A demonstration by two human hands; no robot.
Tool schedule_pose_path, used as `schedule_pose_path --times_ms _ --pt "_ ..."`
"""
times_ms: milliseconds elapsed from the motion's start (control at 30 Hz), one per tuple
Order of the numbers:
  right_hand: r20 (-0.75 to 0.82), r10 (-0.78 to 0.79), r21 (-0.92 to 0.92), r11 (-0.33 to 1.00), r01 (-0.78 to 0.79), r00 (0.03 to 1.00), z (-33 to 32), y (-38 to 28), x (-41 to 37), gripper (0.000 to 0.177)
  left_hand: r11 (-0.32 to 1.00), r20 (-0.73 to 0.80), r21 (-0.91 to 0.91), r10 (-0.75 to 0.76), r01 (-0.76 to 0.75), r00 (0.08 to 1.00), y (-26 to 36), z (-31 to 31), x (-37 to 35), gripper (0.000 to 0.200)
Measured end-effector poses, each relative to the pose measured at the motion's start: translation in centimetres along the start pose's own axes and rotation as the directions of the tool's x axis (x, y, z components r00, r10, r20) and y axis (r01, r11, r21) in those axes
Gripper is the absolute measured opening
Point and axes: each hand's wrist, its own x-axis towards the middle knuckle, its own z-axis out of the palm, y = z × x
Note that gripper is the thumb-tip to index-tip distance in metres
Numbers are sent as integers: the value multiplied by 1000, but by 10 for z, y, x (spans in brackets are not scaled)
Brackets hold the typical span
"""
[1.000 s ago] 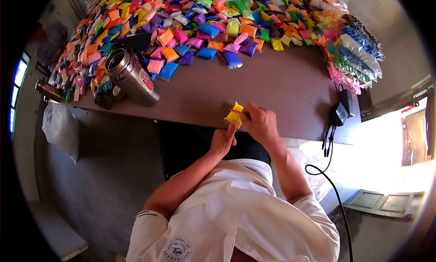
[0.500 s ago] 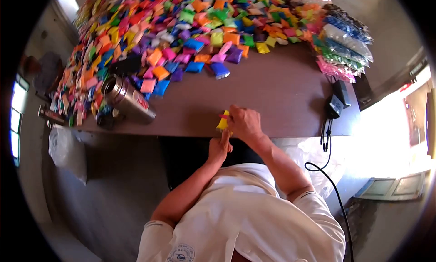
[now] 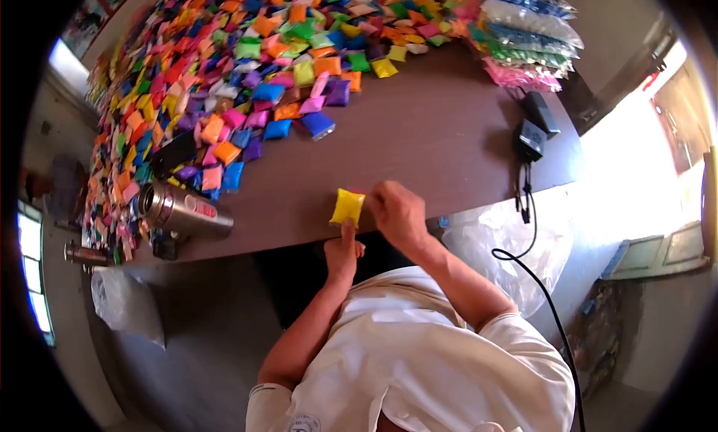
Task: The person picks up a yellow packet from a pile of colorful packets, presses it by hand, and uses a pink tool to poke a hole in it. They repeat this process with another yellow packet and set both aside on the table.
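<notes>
A small, plump yellow packet (image 3: 349, 205) with clear edges is at the table's near edge. My left hand (image 3: 342, 258) holds its lower edge, one digit stretched along the front and the other fingers curled. To the packet's right, my right hand (image 3: 400, 213) is closed, its fingers bent together; whatever they hold is hidden. A small reddish bit shows along the packet's upper right edge, too blurred to name. There is a narrow gap between my right hand and the packet.
A heap of colourful packets (image 3: 258, 92) covers the table's (image 3: 434, 125) left and far side. A steel flask (image 3: 183, 210) lies at left. Bagged packs (image 3: 527, 39) are stacked at far right, near black power adapters (image 3: 529, 139) with a cable (image 3: 550, 301) hanging down.
My right hand has moved off the yellow packet to its right, so more of the packet shows. My left hand still holds its lower edge. The camera view has shifted and turned.
</notes>
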Motion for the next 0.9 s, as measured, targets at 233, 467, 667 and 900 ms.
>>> schedule_pose_path --times_ms 233,467,667,900 --pt "235 -97 19 995 96 967 16 -7 -9 12 979 38 198 41 -48 998 -10 -10 13 53" --pt "286 -41 35 999 32 957 8 -10 4 19 981 59 195 -2 -10 998 10 -3 2 61" --pt "360 107 103 983 -154 927 8 -8 4 22 990 58 139 -47 39 997 2 -5 13 54" --pt "250 181 -33 983 -179 951 11 -16 4 16 901 218 399 87 -170 972 -46 -22 29 40"
